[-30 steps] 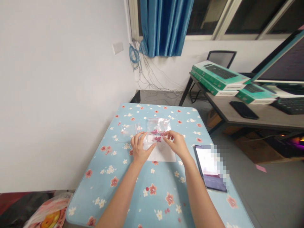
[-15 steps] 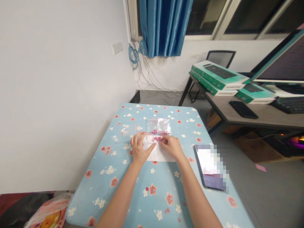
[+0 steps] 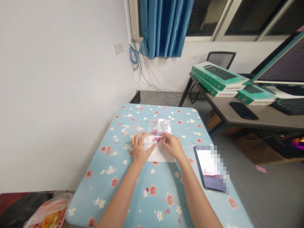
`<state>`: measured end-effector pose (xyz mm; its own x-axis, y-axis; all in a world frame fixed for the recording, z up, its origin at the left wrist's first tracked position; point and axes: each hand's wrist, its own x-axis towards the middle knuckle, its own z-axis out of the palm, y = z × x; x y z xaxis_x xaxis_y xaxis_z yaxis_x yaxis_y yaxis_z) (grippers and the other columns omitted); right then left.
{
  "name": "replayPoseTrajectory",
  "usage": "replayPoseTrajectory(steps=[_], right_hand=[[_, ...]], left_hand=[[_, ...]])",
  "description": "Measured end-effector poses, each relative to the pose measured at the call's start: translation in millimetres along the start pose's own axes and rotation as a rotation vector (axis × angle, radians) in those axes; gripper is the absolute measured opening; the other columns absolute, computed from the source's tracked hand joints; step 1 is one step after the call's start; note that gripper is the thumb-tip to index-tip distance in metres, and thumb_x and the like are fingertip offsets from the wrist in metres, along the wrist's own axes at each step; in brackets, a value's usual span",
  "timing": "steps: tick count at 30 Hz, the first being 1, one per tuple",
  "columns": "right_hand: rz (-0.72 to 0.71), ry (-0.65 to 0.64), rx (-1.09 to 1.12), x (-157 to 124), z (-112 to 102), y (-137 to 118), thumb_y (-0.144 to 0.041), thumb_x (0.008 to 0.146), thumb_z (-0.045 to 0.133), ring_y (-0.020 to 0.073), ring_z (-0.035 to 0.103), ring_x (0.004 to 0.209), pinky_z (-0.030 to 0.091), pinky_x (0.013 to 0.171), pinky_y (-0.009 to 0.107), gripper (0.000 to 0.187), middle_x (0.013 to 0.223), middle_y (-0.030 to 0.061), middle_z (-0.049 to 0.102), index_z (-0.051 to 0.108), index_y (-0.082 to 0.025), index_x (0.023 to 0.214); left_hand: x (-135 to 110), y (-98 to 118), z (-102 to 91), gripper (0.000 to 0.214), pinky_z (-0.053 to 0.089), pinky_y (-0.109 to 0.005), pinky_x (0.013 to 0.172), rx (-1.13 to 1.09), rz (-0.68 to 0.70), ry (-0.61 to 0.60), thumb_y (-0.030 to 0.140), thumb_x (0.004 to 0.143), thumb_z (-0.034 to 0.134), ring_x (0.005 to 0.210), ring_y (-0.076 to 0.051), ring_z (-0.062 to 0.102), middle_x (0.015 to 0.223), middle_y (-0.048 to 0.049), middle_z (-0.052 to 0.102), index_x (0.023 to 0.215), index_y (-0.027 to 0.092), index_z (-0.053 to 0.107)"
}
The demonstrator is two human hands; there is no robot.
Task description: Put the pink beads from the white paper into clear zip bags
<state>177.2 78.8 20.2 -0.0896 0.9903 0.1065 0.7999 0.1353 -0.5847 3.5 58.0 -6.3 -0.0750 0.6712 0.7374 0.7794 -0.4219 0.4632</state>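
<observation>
A transparent zip bag [image 3: 158, 127] with small pink beads in it lies on a white sheet of paper [image 3: 161, 155], on a blue floral tablecloth [image 3: 152, 180]. My left hand [image 3: 140, 148] and my right hand [image 3: 172, 146] meet at the bag's near part, fingers pinching the plastic on either side of the beads. The hands hide the bag's lower edge. Left of the left hand, a second flat transparent bag [image 3: 128, 130] lies on the cloth, with no beads visible in it.
To the right of my right forearm lies a phone or tablet [image 3: 210, 169], its screen partly blurred out. A desk [image 3: 258, 120] at the right holds green boxes, a monitor and a keyboard. A white wall runs along the left.
My right hand has shifted slightly left, closer to my left hand, over the beads. The bags and paper stay in place.
</observation>
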Motion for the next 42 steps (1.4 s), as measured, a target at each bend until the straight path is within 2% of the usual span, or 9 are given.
replayPoseTrajectory(steps=[6,12,24,34,42], right_hand=[[-0.137,0.116,0.253,-2.1,-18.8,-15.5,-0.032,0.081,0.058,0.0152,0.053,0.066,0.039,0.067,0.028,0.015,0.07,0.0011,0.061,0.066,-0.019,0.083],[-0.246,0.141,0.314,-7.9,-27.5,-35.9,-0.03,0.082,0.061,0.0154,0.053,0.068,0.04,0.069,0.029,0.012,0.068,0.0006,0.059,0.065,-0.02,0.084],[-0.284,0.084,0.291,-11.3,-24.4,-47.6,-0.024,0.083,0.059,0.0153,0.054,0.071,0.038,0.073,0.03,0.008,0.072,0.0005,0.062,0.066,-0.02,0.085],[-0.32,0.074,0.297,-8.5,-17.5,-43.0,-0.025,0.082,0.06,0.0148,0.054,0.068,0.038,0.071,0.029,0.007,0.07,0.0,0.062,0.065,-0.02,0.084],[-0.279,0.093,0.31,-8.1,-21.0,-39.9,-0.027,0.081,0.061,0.0157,0.054,0.07,0.039,0.071,0.03,0.009,0.071,0.0007,0.062,0.066,-0.02,0.086]], left_hand=[[0.0,-0.1,0.0,0.054,0.04,-0.041,0.092,0.01,0.005,0.0,0.044,0.071,0.071,0.104,-0.026,0.055,0.11,-0.0113,0.061,0.116,0.019,0.055],[0.2,0.8,-0.5,0.053,0.041,-0.039,0.091,0.012,0.007,0.013,0.043,0.071,0.071,0.104,-0.026,0.054,0.11,-0.0115,0.061,0.116,0.019,0.056],[-0.2,-0.4,0.1,0.053,0.04,-0.039,0.091,0.003,0.012,0.011,0.045,0.073,0.069,0.102,-0.025,0.054,0.109,-0.0121,0.061,0.116,0.019,0.056],[-1.2,-1.0,1.1,0.052,0.04,-0.04,0.091,0.005,0.005,0.002,0.043,0.073,0.069,0.103,-0.026,0.055,0.11,-0.012,0.061,0.118,0.019,0.055],[-0.4,-0.4,0.3,0.054,0.04,-0.04,0.092,0.01,0.007,0.008,0.043,0.071,0.071,0.104,-0.026,0.054,0.11,-0.0121,0.061,0.117,0.019,0.055]])
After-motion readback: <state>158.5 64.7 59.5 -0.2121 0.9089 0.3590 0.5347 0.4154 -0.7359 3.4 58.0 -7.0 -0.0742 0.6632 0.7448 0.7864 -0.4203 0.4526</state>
